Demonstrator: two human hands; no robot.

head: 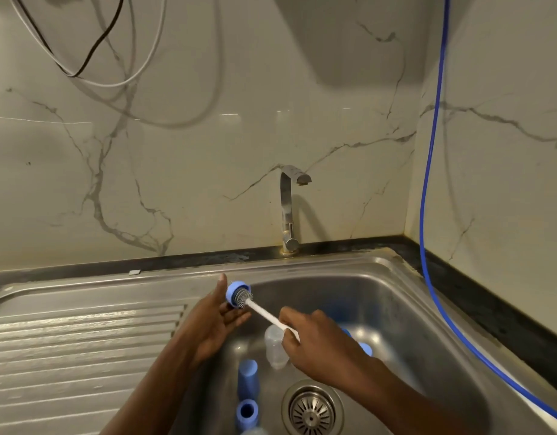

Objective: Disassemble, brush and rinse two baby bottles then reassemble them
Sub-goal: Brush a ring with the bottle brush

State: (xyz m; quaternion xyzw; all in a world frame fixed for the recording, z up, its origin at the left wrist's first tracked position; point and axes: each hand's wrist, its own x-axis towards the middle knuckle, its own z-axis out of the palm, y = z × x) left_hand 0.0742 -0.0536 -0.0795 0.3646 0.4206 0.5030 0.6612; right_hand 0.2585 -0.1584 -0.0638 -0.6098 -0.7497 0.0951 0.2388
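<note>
Scrubbing one of the small parts right now, so I'd say this is somewhere in the middle of the job. The left hand [214, 321] pinches a blue screw ring [236, 293] between its thumb and curled fingers, up over the far-left side of the sink [427, 309]. The right hand [314, 340] has its fingers wrapped round the white handle of the bottle brush [267, 315], with the grey bristle head poked into the ring's opening.

Taking things apart looks done, at least for what's in view. Down in the basin a clear bottle body [274, 350] lies loose just under the brush handle, and a blue cap [248, 378] stands near it. Another blue ring-like piece [247, 409] sits nearer still, left of the drain [311, 412], and a bit more blue plastic [365, 348] peeks out from behind the right hand.

Can't tell which of those have been brushed. The tap [289, 208] isn't running, so I'd guess the rinsing hasn't happened yet. Nothing's screwed back together either, so all the reassembly is left.
</note>
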